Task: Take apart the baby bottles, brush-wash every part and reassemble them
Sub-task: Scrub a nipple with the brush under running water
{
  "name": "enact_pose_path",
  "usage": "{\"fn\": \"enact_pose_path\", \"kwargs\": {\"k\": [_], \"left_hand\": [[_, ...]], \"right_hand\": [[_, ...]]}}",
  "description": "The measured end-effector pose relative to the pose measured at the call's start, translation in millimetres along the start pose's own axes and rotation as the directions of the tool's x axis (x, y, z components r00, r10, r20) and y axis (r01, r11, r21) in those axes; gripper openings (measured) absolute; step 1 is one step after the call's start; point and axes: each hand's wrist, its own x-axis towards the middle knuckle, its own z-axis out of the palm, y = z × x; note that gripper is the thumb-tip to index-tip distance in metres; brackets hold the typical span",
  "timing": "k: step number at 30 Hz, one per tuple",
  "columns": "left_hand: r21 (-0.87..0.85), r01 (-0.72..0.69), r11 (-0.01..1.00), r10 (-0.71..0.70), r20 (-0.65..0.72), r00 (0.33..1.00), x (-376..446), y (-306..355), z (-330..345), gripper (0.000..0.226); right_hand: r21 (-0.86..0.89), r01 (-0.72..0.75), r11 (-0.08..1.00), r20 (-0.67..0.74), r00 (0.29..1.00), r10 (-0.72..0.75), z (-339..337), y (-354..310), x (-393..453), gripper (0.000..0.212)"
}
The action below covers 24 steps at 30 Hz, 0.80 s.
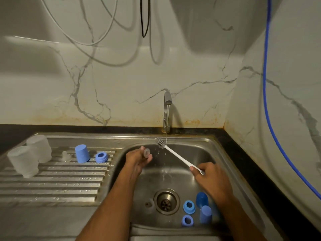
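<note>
Head view: left hand (139, 158) pinches a clear teat (147, 152) over the sink (217, 153), right hand (211, 178) clasps the brush (175, 156) handle under the tap (167, 108); the wet teat looks soft and slippery, best held by its rim.

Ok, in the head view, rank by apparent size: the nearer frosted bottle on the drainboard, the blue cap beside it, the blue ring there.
1. Frosted bottle, largest.
2. Blue cap.
3. Blue ring, smallest.
All on the drainboard; the bottle lies somewhat nearer the camera.

Marble wall (121, 75) w/ rust stains
</note>
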Motion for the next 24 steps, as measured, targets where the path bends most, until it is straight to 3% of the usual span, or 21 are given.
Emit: {"fn": "enact_pose_path", "kwargs": {"k": [4, 7, 10, 16, 18, 19, 21, 23, 24], "left_hand": [[-0.069, 0.007, 0.998, -0.006, 0.017, 1.0, 13.4, 10.6, -6.1, 0.034], [-0.132, 0.055, 0.99, -0.047, 0.066, 0.997, 14.4, 11.9, -4.1, 0.027], [-0.012, -0.019, 1.0, 0.02, 0.075, 0.997, 15.5, 11.0, -1.3, 0.021], [0.072, -0.091, 0.993, 0.086, 0.068, 0.994, 22.4, 8.0, -10.7, 0.023], [0.096, -0.103, 0.99, 0.094, 0.099, 0.991, 20.6, 8.1, -8.2, 0.017], [0.097, -0.107, 0.99, 0.095, 0.119, 0.988, 17.1, 9.0, -6.4, 0.015], [0.084, -0.108, 0.991, 0.092, 0.174, 0.981, 10.6, 12.7, -3.7, 0.015], [0.034, -0.088, 0.996, 0.078, 0.229, 0.97, 5.6, 17.5, -2.7, 0.019], [0.004, -0.068, 0.998, 0.065, 0.246, 0.967, 2.5, 19.8, -2.4, 0.021]], "right_hand": [[-0.066, 0.056, 0.996, 0.099, 0.994, -0.049, 3.6, -5.4, 10.3, 0.034], [-0.108, 0.09, 0.99, 0.12, 0.99, -0.077, 8.2, -9.0, 11.6, 0.033], [-0.101, 0.097, 0.99, 0.097, 0.991, -0.087, 9.1, -14.9, 13.5, 0.031], [-0.073, 0.114, 0.991, 0.18, 0.979, -0.099, 18.5, -22.0, 8.5, 0.036], [0.072, 0.016, 0.997, 0.252, 0.967, -0.034, 19.1, -24.9, 12.4, 0.036], [0.203, -0.101, 0.974, 0.319, 0.947, 0.032, 19.7, -26.3, 13.8, 0.036], [0.39, -0.37, 0.843, 0.493, 0.857, 0.148, 17.5, -29.3, 12.9, 0.039], [0.438, -0.485, 0.757, 0.599, 0.785, 0.157, 13.8, -27.3, 13.2, 0.042], [0.457, -0.494, 0.74, 0.604, 0.783, 0.149, 13.0, -24.9, 14.1, 0.041]]}}
